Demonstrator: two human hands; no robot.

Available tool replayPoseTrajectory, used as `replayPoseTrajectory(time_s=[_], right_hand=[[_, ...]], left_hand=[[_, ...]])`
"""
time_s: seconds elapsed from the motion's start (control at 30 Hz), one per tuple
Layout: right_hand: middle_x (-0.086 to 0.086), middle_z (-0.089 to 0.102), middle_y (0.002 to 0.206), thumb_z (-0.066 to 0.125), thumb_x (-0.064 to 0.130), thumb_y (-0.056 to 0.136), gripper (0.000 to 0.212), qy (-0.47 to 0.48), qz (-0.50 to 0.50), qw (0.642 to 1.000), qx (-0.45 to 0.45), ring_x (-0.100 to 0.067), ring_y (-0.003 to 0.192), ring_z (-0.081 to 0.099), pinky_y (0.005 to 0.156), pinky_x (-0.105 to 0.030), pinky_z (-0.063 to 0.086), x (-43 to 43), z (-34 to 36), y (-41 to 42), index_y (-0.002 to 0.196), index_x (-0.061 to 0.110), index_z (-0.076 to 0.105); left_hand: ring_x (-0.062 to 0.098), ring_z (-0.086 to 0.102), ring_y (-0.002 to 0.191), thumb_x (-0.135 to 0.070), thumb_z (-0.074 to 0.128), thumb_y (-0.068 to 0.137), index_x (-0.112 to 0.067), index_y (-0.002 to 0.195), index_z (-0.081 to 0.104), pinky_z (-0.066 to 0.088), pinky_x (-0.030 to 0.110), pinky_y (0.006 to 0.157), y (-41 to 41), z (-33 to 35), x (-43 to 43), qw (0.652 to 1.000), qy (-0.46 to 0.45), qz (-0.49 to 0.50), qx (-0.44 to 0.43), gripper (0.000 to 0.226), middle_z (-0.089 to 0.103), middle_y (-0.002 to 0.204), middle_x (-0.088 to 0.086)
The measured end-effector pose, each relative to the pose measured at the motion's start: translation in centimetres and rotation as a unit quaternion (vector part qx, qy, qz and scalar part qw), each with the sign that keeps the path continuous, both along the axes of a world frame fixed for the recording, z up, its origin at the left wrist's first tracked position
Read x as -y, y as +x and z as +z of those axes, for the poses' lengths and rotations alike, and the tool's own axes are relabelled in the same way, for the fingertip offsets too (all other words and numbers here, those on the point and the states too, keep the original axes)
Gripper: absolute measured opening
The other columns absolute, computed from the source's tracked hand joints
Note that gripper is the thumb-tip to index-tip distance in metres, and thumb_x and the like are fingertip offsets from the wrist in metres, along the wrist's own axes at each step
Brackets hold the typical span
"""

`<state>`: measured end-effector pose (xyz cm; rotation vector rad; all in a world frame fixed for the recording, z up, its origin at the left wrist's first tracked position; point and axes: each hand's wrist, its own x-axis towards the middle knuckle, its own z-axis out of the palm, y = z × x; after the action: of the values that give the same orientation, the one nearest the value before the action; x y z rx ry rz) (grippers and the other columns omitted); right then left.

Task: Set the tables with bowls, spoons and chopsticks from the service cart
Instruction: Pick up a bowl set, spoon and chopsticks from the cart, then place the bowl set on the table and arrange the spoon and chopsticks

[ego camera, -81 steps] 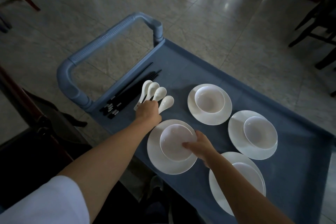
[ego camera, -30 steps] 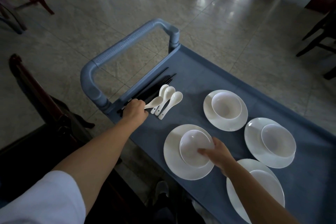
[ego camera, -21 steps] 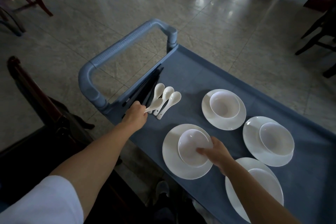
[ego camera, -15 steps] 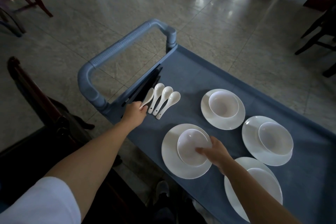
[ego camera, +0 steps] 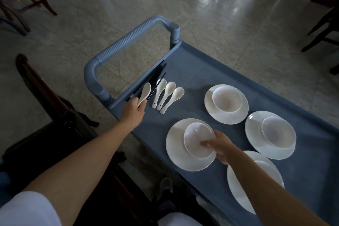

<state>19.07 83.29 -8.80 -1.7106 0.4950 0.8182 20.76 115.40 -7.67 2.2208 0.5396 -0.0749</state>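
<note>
two hands are busy at once, so that one trip can carry a whole setting. nearest me, my right forearm crosses a white plate (ego camera: 238, 192) with a bowl on it, mostly hidden under the arm. just past it my right hand (ego camera: 219, 146) pinches the rim of the near bowl (ego camera: 196, 141), thumb inside and fingers curled round the outside. that bowl sits on a wide plate (ego camera: 176, 150) at the near edge of the service cart (ego camera: 192, 71), and i judge the grip is meant for lifting the bowl.

to the left and a little farther, my left hand (ego camera: 134, 111) is clenched round the handle of one white spoon (ego camera: 145, 92) together with the near ends of the black chopsticks (ego camera: 156, 77), which slant away along the cart's end wall. how many sticks i have i cannot tell. keeping both in one fist leaves the other hand for crockery.

three more spoons (ego camera: 167, 95) lie side by side just right of that hand, handles toward me for easy picking. beyond them stand the far bowl (ego camera: 227, 98) and the right bowl (ego camera: 275, 132), each on a plate. past those is the cart's handle (ego camera: 128, 42), then tiled floor (ego camera: 201, 5) and dark chairs (ego camera: 324, 29).
</note>
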Motion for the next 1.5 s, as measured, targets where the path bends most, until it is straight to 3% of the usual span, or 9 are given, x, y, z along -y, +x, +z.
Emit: replayPoseTrajectory(time_s=[0.2, 0.5, 0.57, 0.73, 0.9, 1.03, 1.17, 1.27, 1.5], right_hand=[[-0.017, 0.065, 0.114, 0.072, -0.006, 0.080, 0.046, 0.017, -0.003, 1.000, -0.005, -0.038, 0.108, 0.061, 0.097, -0.054, 0.051, 0.1, 0.1, -0.1, 0.122, 0.011, 0.060], [-0.012, 0.071, 0.107, 0.072, -0.008, 0.079, 0.049, 0.068, 0.033, 0.997, 0.026, -0.031, 0.099, 0.066, 0.084, -0.043, 0.056, 0.3, 2.5, -0.4, 0.123, 0.013, 0.064], [-0.013, 0.071, 0.111, 0.073, -0.006, 0.079, 0.049, 0.088, 0.073, 0.993, 0.035, -0.034, 0.104, 0.065, 0.091, -0.049, 0.055, 0.4, 3.9, 0.0, 0.123, 0.014, 0.064], [-0.013, 0.074, 0.106, 0.068, -0.006, 0.083, 0.040, 0.182, 0.192, 0.962, 0.067, -0.027, 0.093, 0.071, 0.080, -0.042, 0.059, 0.8, 7.3, 0.2, 0.119, 0.011, 0.065], [-0.010, 0.075, 0.102, 0.072, 0.001, 0.081, 0.035, 0.227, 0.281, 0.929, 0.081, -0.023, 0.088, 0.073, 0.071, -0.035, 0.059, -1.1, 10.3, -1.3, 0.114, 0.013, 0.068], [-0.012, 0.074, 0.103, 0.071, 0.002, 0.079, 0.041, 0.258, 0.357, 0.896, 0.064, -0.025, 0.090, 0.072, 0.070, -0.036, 0.059, -4.5, 12.5, -4.2, 0.119, 0.007, 0.065], [-0.009, 0.076, 0.097, 0.067, -0.005, 0.083, 0.034, 0.256, 0.413, 0.873, 0.037, -0.023, 0.083, 0.073, 0.064, -0.037, 0.060, -8.9, 13.0, -8.9, 0.114, 0.009, 0.067], [-0.005, 0.077, 0.092, 0.068, -0.005, 0.085, 0.031, 0.243, 0.472, 0.847, 0.025, -0.022, 0.081, 0.073, 0.059, -0.037, 0.059, -12.6, 13.2, -13.3, 0.111, 0.011, 0.067], [-0.015, 0.069, 0.114, 0.067, -0.008, 0.083, 0.040, 0.242, 0.591, 0.770, -0.012, -0.036, 0.105, 0.065, 0.090, -0.055, 0.053, -20.3, 13.0, -24.7, 0.117, 0.013, 0.067]], left_hand=[[0.026, 0.055, 0.062, -0.041, 0.048, 0.099, -0.003, 0.083, 0.047, 0.045, 0.039, 0.058, -2.5, 1.1, 2.3, 0.999, -0.014, -0.033, 0.026, 0.041, 0.059, 0.070, 0.015], [0.004, 0.047, 0.056, -0.039, 0.060, 0.094, -0.023, 0.078, 0.043, 0.033, 0.021, 0.050, -6.2, 2.6, 6.8, 0.998, -0.033, -0.027, 0.044, 0.028, 0.050, 0.068, -0.007], [0.008, 0.048, 0.055, -0.039, 0.057, 0.095, -0.015, 0.086, 0.047, 0.036, 0.023, 0.050, -7.4, 3.7, 7.4, 0.997, -0.040, -0.015, 0.057, 0.028, 0.051, 0.068, -0.004], [0.008, 0.050, 0.062, -0.037, 0.055, 0.097, -0.011, 0.099, 0.042, 0.031, 0.017, 0.047, -11.3, 7.6, 8.2, 0.992, -0.004, 0.075, 0.106, 0.029, 0.051, 0.075, -0.005], [0.021, 0.063, 0.080, -0.042, 0.054, 0.096, -0.012, 0.095, 0.062, 0.043, 0.031, 0.065, -17.6, 10.4, 9.1, 0.981, -0.003, 0.160, 0.111, 0.031, 0.066, 0.084, 0.004], [0.015, 0.067, 0.073, -0.047, 0.065, 0.086, -0.016, 0.079, 0.071, 0.047, 0.029, 0.063, -24.5, 12.0, 8.9, 0.948, -0.021, 0.282, 0.144, 0.033, 0.070, 0.074, -0.001], [0.013, 0.059, 0.055, -0.042, 0.072, 0.082, -0.019, 0.060, 0.060, 0.040, 0.026, 0.052, -32.4, 13.1, 8.2, 0.918, -0.031, 0.372, 0.137, 0.034, 0.060, 0.056, -0.007], [0.013, 0.052, 0.050, -0.035, 0.072, 0.084, -0.018, 0.063, 0.057, 0.037, 0.027, 0.048, -38.5, 13.3, 7.9, 0.896, -0.027, 0.426, 0.122, 0.031, 0.055, 0.053, -0.005], [0.019, 0.049, 0.046, -0.036, 0.069, 0.087, -0.020, 0.060, 0.049, 0.038, 0.027, 0.046, -51.7, 11.8, 8.0, 0.817, -0.025, 0.568, 0.097, 0.037, 0.052, 0.052, -0.001]])
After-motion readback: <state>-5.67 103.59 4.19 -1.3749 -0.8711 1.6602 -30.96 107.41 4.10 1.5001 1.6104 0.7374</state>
